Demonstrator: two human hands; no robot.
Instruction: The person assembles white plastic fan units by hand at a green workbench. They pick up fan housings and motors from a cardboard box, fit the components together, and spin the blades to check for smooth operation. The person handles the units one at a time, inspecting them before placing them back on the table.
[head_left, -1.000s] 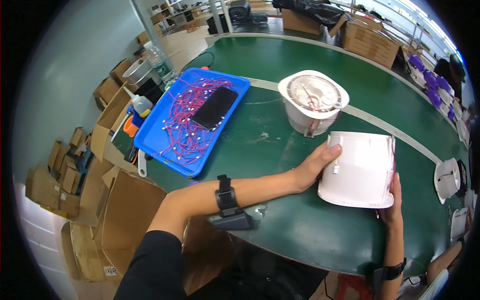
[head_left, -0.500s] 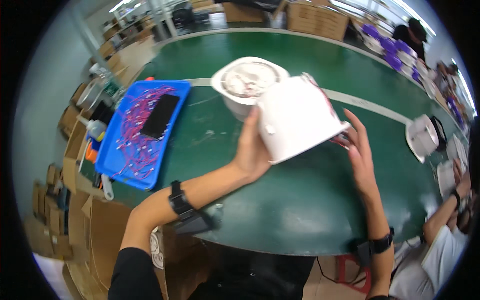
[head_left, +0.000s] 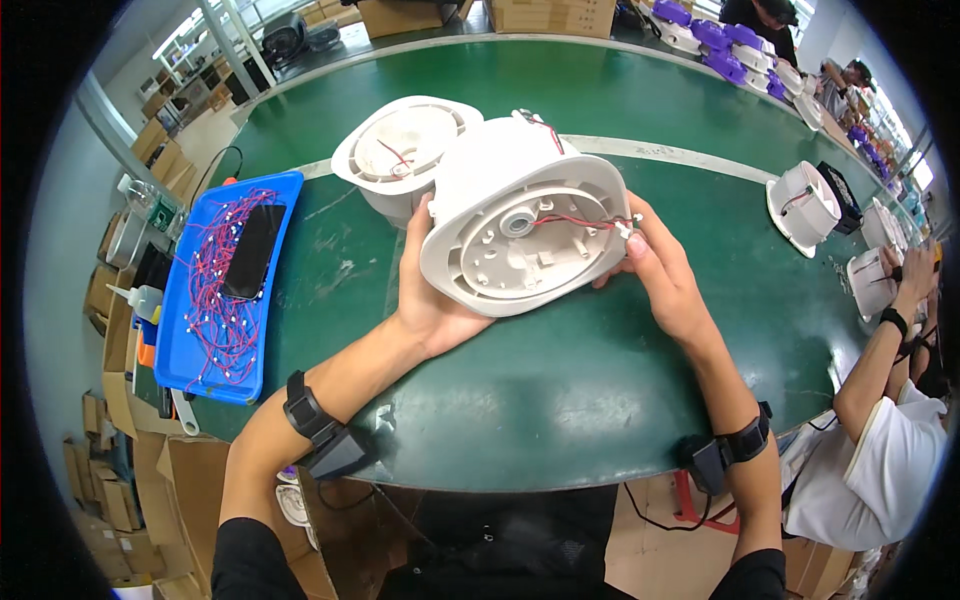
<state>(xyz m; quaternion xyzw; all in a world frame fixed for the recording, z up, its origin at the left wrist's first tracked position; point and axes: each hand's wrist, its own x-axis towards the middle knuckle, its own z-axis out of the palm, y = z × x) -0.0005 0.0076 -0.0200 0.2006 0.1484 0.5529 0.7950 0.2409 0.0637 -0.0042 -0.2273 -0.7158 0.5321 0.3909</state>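
Note:
A white plastic housing (head_left: 545, 268) is tilted between my hands, its hollow underside facing me. My left hand (head_left: 432, 300) supports its left side from below, fingers wrapped round the wall. On the opposite rim my right hand (head_left: 662, 270) has thumb and fingers closed at the edge, beside a small white connector. Red and black wires (head_left: 575, 221) run from the central hub to that connector, and another short wire pokes out at the housing's top. Just behind, a second white housing (head_left: 350, 160) stands on the green table (head_left: 480, 400), with a short red wire inside it.
At the left, a blue tray (head_left: 183, 375) holds a tangle of pink-red wires (head_left: 215, 320) and a black phone (head_left: 253, 250). More white housings (head_left: 803, 205) stand at the right, near a co-worker's arm (head_left: 875, 365). Purple and white parts (head_left: 725, 45) line the far right edge.
The held housing has turned so its open underside faces me, where before its outer wall showed. My right hand has come onto its rim. My view has shifted, moving the scene's position.

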